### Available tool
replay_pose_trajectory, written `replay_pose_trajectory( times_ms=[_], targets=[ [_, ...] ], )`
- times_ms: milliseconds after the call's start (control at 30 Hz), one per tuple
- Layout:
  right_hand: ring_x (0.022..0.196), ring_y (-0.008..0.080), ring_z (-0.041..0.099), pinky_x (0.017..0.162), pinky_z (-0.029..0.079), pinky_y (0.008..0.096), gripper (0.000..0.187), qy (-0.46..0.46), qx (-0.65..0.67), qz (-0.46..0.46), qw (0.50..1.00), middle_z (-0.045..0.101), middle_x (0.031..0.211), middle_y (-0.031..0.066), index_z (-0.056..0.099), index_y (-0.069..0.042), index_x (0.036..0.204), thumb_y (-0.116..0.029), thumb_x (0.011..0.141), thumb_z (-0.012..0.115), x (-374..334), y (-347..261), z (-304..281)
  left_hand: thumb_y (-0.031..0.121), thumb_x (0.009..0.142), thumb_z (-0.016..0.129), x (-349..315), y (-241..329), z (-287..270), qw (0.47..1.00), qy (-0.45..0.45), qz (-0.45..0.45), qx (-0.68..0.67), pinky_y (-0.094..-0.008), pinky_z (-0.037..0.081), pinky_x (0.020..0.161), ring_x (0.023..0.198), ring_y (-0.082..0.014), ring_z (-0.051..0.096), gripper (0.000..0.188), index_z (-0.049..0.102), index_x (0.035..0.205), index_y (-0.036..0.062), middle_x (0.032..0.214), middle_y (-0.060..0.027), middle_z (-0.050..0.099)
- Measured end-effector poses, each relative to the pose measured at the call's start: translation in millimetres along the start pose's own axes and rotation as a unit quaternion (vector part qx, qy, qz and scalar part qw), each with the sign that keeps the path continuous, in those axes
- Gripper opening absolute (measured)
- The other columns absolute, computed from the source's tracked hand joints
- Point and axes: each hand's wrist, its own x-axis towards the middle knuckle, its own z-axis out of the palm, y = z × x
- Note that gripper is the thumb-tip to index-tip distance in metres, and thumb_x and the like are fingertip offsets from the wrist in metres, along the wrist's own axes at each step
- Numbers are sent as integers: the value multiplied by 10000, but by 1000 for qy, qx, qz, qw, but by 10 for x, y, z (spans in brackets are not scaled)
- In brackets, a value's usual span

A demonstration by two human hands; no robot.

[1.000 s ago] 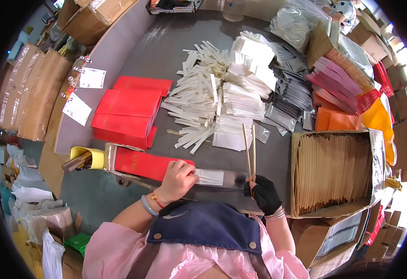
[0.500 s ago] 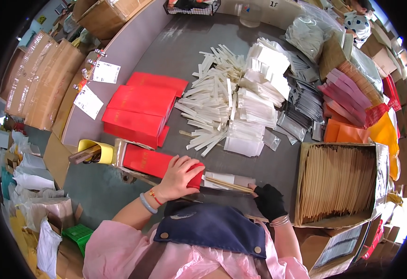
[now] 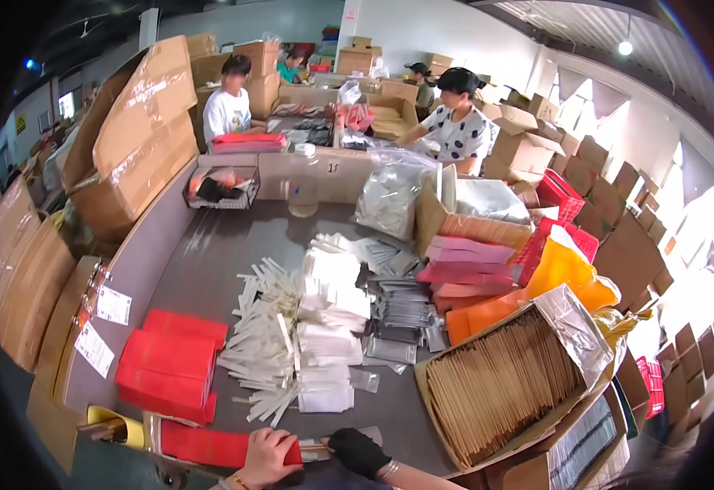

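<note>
At the near edge of the table, my bare left hand (image 3: 267,459) is closed over the right end of a red paper sleeve (image 3: 202,445). The sleeve lies on a stack of the same kind. My right hand (image 3: 358,453), in a black fingerless glove, grips a pair of wooden chopsticks (image 3: 314,448) at the sleeve's end. A pale packet shows beside the chopsticks; how far they reach into the sleeve is hidden by my left hand. More red sleeves (image 3: 166,367) lie farther left. White paper strips (image 3: 267,335) and white packets (image 3: 328,347) are heaped ahead of my hands.
To the right stands a carton (image 3: 573,400) packed with wooden sticks. Clear packets with dark contents (image 3: 402,306) lie mid-table. A yellow holder (image 3: 134,431) is at the left edge, a plastic jug (image 3: 303,192) and a wire basket (image 3: 234,196) at the back. Several people work beyond.
My view has tilted up, bringing the far room and people into sight. My right hand has come closer to my left hand with the chopsticks, which show less of their length.
</note>
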Motion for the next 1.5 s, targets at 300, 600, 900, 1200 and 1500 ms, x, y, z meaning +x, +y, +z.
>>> replay_pose_trajectory(
  times_ms=[300, 600, 900, 1200, 1500],
  targets=[
    [920, 299, 620, 788, 491, 388, 503, 69, 268, 35, 960, 621, 1079, 79, 551, -74, 1232, -148, 755, 692, 138, 176, 933, 331, 668, 793, 186, 0, 157, 1000, -8, 0, -10, -489, 429, 904, 1097, -323, 534, 647, 595, 1263, 174, 1163, -85, 573],
    [785, 306, 652, 666, 525, 373, 391, 81, 238, 135, 959, 642, 891, 160, 581, -45, 1037, -122, 721, 799, 136, -166, 189, 399, 550, 849, 66, -84, 343, 1000, -19, -23, 8, -506, 411, 938, 1134, -336, 500, 817, 587, 1265, 102, 1222, -94, 551],
    [852, 196, 600, 701, 505, 343, 419, -22, 561, 175, 809, 605, 894, 87, 515, -78, 1045, -87, 743, 804, 122, 239, 773, 378, 533, 846, 50, -125, 489, 1000, 26, -3, 8, -495, 430, 892, 1108, -325, 516, 776, 618, 1221, 100, 1194, -71, 574],
    [878, 205, 600, 751, 516, 348, 459, 8, 594, 154, 789, 594, 921, 90, 525, -77, 1076, -113, 729, 823, 64, 133, 701, 370, 572, 826, 89, -71, 384, 1000, 26, -8, 12, -487, 436, 889, 1094, -318, 531, 701, 640, 1192, 103, 1176, -64, 588],
    [898, 358, 587, 771, 480, 450, 482, 117, 88, 49, 988, 611, 975, 162, 642, -67, 968, -300, 593, 836, 33, -81, -67, 414, 585, 836, 82, -12, 335, 1000, -9, -28, 1, -502, 417, 947, 1139, -333, 509, 769, 606, 1261, 127, 1220, -84, 573]
  ],
)
